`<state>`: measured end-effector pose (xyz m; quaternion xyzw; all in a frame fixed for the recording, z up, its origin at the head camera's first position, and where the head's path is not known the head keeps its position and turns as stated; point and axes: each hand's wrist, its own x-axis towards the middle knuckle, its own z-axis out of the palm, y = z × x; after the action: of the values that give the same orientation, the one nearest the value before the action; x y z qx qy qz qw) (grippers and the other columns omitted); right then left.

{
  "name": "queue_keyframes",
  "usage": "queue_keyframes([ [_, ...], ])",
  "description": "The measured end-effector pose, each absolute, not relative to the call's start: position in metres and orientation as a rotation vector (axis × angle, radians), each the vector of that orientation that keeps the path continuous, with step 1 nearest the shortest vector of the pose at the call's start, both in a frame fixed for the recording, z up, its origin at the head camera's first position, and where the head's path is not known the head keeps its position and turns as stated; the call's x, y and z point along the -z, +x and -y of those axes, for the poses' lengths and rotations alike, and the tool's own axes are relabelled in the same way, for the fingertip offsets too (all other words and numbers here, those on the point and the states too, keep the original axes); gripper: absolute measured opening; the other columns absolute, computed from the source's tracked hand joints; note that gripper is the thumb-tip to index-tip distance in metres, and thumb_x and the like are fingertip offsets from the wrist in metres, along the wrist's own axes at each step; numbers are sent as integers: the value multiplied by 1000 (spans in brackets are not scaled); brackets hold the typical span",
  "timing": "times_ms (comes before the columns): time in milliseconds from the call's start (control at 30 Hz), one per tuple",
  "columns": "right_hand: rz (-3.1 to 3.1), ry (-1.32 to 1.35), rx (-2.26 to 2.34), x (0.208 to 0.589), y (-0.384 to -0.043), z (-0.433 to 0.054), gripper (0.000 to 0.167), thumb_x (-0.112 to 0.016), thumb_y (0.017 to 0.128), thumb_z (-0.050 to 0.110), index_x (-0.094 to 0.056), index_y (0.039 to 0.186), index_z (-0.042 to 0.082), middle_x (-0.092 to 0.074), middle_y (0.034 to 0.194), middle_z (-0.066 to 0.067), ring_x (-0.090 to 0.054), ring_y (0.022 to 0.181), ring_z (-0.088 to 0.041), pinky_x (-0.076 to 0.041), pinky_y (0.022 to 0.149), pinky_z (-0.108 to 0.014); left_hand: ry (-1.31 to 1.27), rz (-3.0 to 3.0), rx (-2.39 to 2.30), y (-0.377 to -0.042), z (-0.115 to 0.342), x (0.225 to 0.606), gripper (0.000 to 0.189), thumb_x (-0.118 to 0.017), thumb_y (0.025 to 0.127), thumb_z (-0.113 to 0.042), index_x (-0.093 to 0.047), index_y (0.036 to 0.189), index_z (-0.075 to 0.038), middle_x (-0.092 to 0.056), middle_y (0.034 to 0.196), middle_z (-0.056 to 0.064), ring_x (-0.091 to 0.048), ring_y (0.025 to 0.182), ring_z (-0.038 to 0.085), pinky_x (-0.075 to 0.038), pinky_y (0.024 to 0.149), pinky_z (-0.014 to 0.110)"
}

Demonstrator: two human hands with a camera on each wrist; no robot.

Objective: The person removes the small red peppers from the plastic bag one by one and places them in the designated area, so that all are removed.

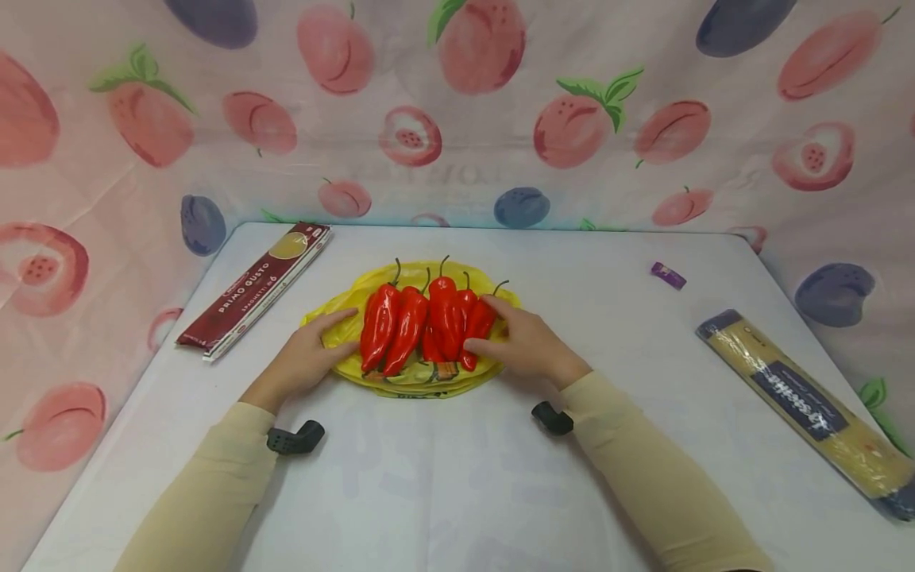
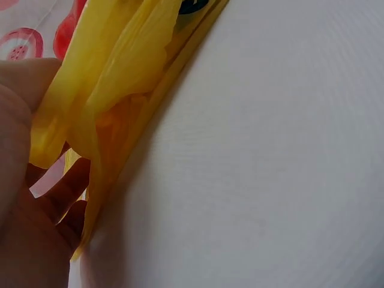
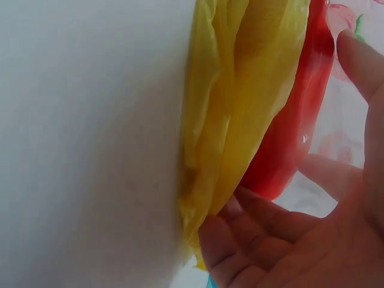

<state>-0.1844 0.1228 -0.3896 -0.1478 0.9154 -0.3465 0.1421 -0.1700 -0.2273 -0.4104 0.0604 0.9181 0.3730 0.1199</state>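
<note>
Several glossy red peppers [image 1: 409,326] with thin dark stems lie side by side on a flattened yellow plastic bag [image 1: 411,388]. My left hand [image 1: 303,353] rests at the bag's left edge, thumb and forefinger spread over the plastic. In the left wrist view, some fingers [image 2: 66,192] are partly hidden behind a fold. My right hand [image 1: 532,342] is at the bag's right side, its thumb and forefinger by the rightmost pepper [image 1: 480,322]. The right wrist view shows other fingertips [image 3: 216,240] against the bag's edge.
A dark red spaghetti packet [image 1: 250,290] lies at the back left of the white table [image 1: 443,477]. To the right are a small purple packet [image 1: 668,275] and a long yellow-and-blue pasta packet [image 1: 808,405]. A fruit-print cloth [image 1: 457,183] hangs behind.
</note>
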Motion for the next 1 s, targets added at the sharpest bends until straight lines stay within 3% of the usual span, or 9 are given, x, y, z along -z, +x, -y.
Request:
queue_keyframes([
  [200, -2646, -440, 939, 388, -187, -116, 90, -67, 87, 58, -30, 159, 17, -40, 155, -11, -36, 141, -34, -38, 109, -55, 165, -2683, -1060, -169, 230, 407, 72, -64, 94, -49, -39, 155, -19, -35, 156, 21, -25, 144, 45, -22, 110, 70],
  [533, -2676, -428, 1023, 393, -188, -114, 88, -73, 86, 42, -29, 158, 17, -41, 147, -15, -38, 134, -32, -48, 101, -52, 148, -2674, -1045, -170, 239, 402, 73, -66, 93, -48, -40, 155, -20, -37, 154, 23, -28, 142, 46, -24, 110, 69],
  [800, -2652, -459, 1221, 392, -185, -118, 88, -76, 86, 22, -26, 159, 21, -43, 144, -11, -57, 102, -26, -59, 77, -33, 121, -2670, -1047, -170, 247, 403, 73, -67, 93, -47, -40, 155, -20, -38, 153, 24, -29, 141, 46, -24, 111, 68],
  [1000, -2590, -434, 1257, 391, -185, -117, 86, -73, 87, 16, -26, 160, 25, -45, 143, -7, -57, 101, -25, -59, 74, -31, 105, -2672, -1060, -169, 250, 404, 71, -67, 93, -44, -41, 155, -18, -38, 153, 25, -30, 141, 46, -24, 111, 67],
])
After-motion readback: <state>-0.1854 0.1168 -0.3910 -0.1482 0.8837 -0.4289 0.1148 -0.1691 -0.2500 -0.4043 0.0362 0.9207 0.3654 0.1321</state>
